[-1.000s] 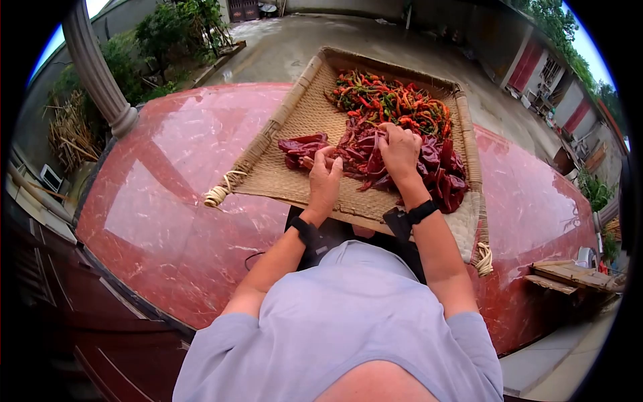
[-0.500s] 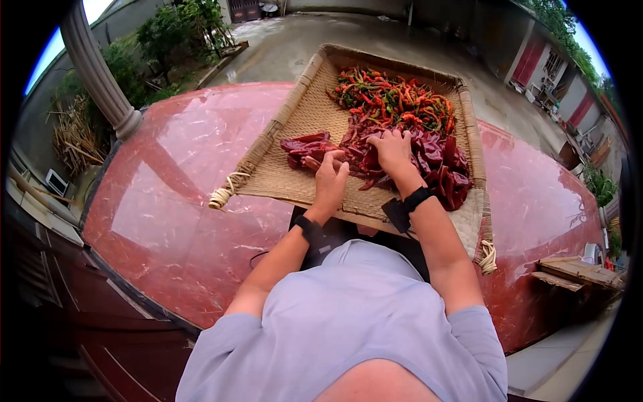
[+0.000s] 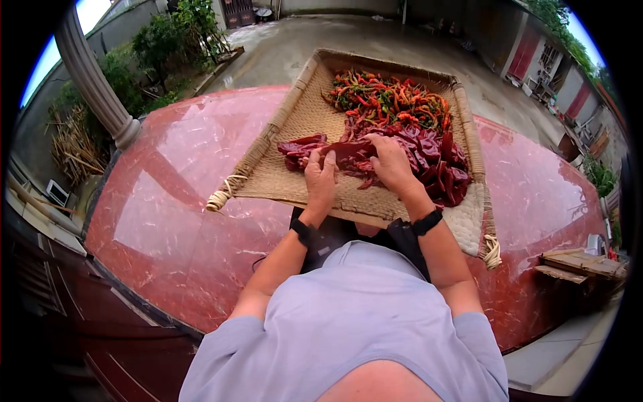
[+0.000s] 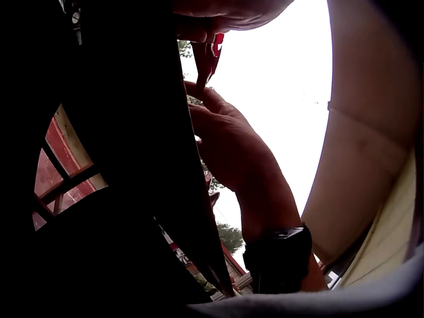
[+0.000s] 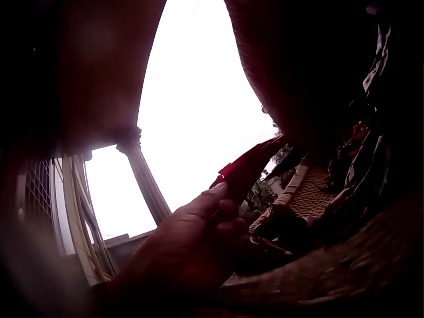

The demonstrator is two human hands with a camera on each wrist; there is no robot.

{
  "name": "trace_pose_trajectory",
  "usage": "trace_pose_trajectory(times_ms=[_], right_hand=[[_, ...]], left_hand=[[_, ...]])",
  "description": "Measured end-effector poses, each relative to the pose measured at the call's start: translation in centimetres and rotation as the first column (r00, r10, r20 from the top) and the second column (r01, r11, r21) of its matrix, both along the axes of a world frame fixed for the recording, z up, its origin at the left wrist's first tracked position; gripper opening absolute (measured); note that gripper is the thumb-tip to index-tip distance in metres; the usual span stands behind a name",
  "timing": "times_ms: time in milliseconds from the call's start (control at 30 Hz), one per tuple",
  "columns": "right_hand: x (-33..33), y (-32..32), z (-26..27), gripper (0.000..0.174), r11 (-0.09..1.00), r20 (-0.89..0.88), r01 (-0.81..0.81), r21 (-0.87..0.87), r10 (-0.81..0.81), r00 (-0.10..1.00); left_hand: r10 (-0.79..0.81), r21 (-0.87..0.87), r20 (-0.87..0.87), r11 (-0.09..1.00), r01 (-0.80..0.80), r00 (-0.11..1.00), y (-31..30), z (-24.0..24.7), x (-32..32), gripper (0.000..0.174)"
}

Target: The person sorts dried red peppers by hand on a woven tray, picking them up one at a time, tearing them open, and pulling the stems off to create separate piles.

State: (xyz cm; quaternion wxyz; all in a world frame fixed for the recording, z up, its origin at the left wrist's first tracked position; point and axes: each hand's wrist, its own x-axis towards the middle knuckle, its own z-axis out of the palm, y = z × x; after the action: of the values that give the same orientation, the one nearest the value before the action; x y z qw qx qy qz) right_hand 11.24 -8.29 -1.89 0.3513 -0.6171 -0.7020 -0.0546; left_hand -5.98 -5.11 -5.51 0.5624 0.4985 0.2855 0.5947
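A dark red dried pepper [image 3: 349,150] [image 4: 207,58] [image 5: 248,167] stretches between the two hands, above the woven tray [image 3: 271,175]. The left hand [image 3: 321,182] [image 5: 189,245] pinches one end between thumb and fingers. At the other end, the right hand [image 3: 394,165] [image 4: 232,142] grips it with its fingertips. Left of the left hand lies a small pile of dark red peppers [image 3: 299,149]. A larger heap of glossy dark peppers [image 3: 447,175] is at the tray's right, and thin red, orange and green chillies [image 3: 395,97] fill the far part.
Under the tray spreads a polished red stone surface [image 3: 194,154]. A fluted column [image 3: 97,84] stands at the far left, with shrubs behind it. Wooden boards [image 3: 579,264] lie at the right. A concrete yard [image 3: 288,50] extends beyond.
The right hand has drawn back from the dark heap toward the left hand. A long pepper now spans the two hands, and the left fingers have closed on its end.
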Motion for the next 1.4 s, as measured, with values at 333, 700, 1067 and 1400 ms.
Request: trace_pose_trajectory(times_ms=[333, 700, 1067, 1400], right_hand=[[-0.3, 3.9, -2.8, 0.018, 0.953, 0.359, 0.101, -0.285, 0.009, 0.933], [-2.2, -1.5, -0.1, 0.013, 0.923, -0.614, -0.351, -0.156, 0.188, 0.767], [3.4, -4.8, 0.5, 0.041, 0.847, 0.252, 0.529, 0.049, -0.523, 0.814], [1.7, -5.8, 2.4, 0.037, 0.934, -0.105, 0.345, 0.093, -0.335, 0.936]], left_hand=[[0.114, -0.116, 0.02, 0.987, -0.111, 0.993, 3.2, 5.0, -1.9, 0.035], [-0.16, 0.069, -0.306, 0.979, 0.19, 0.938, 2.0, 1.1, 0.6, 0.033], [0.051, -0.059, -0.207, 0.996, -0.064, 0.977, 3.6, 4.8, -1.4, 0.058], [-0.296, 0.034, -0.375, 0.943, 0.332, 0.879, -1.2, 0.6, 3.0, 0.051]])
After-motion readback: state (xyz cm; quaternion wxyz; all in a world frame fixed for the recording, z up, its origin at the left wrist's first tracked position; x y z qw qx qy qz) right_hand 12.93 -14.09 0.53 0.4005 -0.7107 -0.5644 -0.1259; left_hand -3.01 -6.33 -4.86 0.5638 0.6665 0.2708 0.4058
